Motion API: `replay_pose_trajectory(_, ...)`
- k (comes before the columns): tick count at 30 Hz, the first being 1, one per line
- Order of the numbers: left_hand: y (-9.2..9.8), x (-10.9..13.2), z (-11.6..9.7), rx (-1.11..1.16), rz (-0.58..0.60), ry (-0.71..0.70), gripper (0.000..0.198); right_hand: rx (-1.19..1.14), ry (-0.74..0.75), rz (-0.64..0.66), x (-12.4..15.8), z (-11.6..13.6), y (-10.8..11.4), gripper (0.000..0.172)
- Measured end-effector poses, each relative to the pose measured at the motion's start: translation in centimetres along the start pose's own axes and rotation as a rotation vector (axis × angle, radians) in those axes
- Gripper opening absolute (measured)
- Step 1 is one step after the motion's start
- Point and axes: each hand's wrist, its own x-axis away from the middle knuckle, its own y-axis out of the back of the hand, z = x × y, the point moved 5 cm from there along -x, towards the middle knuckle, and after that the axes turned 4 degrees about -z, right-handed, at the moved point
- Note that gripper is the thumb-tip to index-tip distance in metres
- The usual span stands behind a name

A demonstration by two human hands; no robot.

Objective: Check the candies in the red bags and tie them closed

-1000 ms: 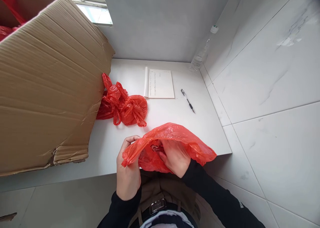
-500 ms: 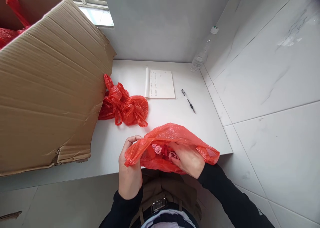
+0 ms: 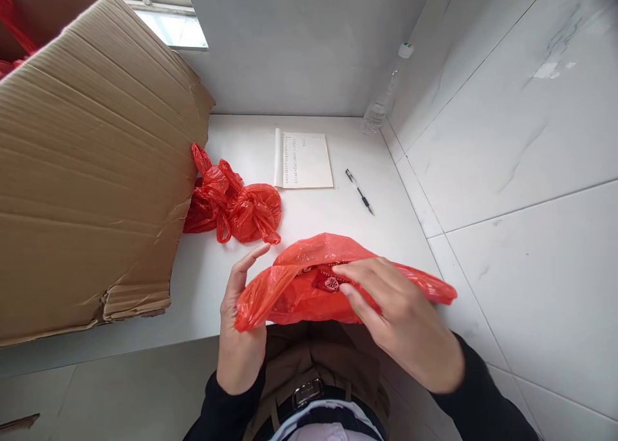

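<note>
A red plastic bag (image 3: 309,309) lies at the table's front edge with its mouth partly spread. Inside it, small dark red packets (image 3: 331,281) with pale printed characters show through the opening. My left hand (image 3: 241,328) holds the bag's left end, with the index finger stretched up and away; the thumb is partly covered by the plastic. Over the right part of the mouth is my right hand (image 3: 403,319), fingers extended and thumb apart, fingertips beside the packets. Nothing shows between its fingers.
Knotted red bags (image 3: 232,203) sit against a large cardboard box (image 3: 96,170) on the left. Farther back on the white table (image 3: 309,215) are an open notepad (image 3: 306,161), a pen (image 3: 360,192) and a clear bottle (image 3: 381,100). A tiled wall (image 3: 521,170) bounds the right.
My right hand has come up out of the bag and moved right, with its fingers straighter. My left index finger has lifted off the bag. The bag's right end stretches farther right.
</note>
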Motion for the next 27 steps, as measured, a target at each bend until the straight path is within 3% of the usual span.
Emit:
replay_pose_trajectory(3,-0.1,0.2,-1.4,-0.226,0.134,-0.086,0.052,0.020,-0.026,-0.266,1.8,0.7,4.8,0.036)
replay_pose_trajectory(5,0.0,0.4,-2.2,-0.381,0.176,-0.170,0.052,0.159,-0.131,-0.330,3.3,-0.6,6.2,0.047)
replay_pose_trajectory(8,0.6,0.8,-3.0,-0.540,0.173,-0.299,0.057,0.263,-0.254,-0.181,5.1,-3.9,5.7,0.066)
replay_pose_trajectory(10,0.9,1.0,-3.4,-0.565,0.176,-0.370,0.053,0.238,-0.343,-0.029,5.8,-6.0,4.8,0.056)
replay_pose_trajectory(12,0.9,1.1,-3.9,-0.525,0.224,-0.415,0.040,0.158,-0.423,0.058,6.0,-6.9,4.5,0.032)
replay_pose_trajectory(14,0.7,1.0,-4.6,-0.458,0.258,-0.423,0.028,0.062,-0.437,0.022,5.6,-6.5,5.2,0.021)
replay_pose_trajectory(16,0.4,1.0,-5.5,-0.384,0.256,-0.427,0.025,-0.002,-0.395,-0.104,5.0,-5.4,6.6,0.021)
replay_pose_trajectory(19,-0.1,1.2,-6.7,-0.286,0.208,-0.452,0.020,-0.002,-0.303,-0.147,4.3,-4.1,7.3,0.045)
replay_pose_trajectory(21,-0.4,1.2,-6.8,-0.226,0.181,-0.411,0.015,0.022,-0.246,-0.036,4.2,-3.9,6.3,0.068)
replay_pose_trajectory(22,-0.5,1.2,-6.6,-0.199,0.171,-0.370,0.012,0.024,-0.231,0.026,4.2,-4.0,5.6,0.069)
replay_pose_trajectory(24,-0.4,1.1,-6.0,-0.153,0.144,-0.281,0.009,-0.002,-0.241,0.093,4.5,-4.6,4.5,0.050)
replay_pose_trajectory(27,0.5,1.1,-5.1,-0.105,0.091,-0.194,0.016,-0.040,-0.295,0.056,5.0,-5.6,4.4,0.026)
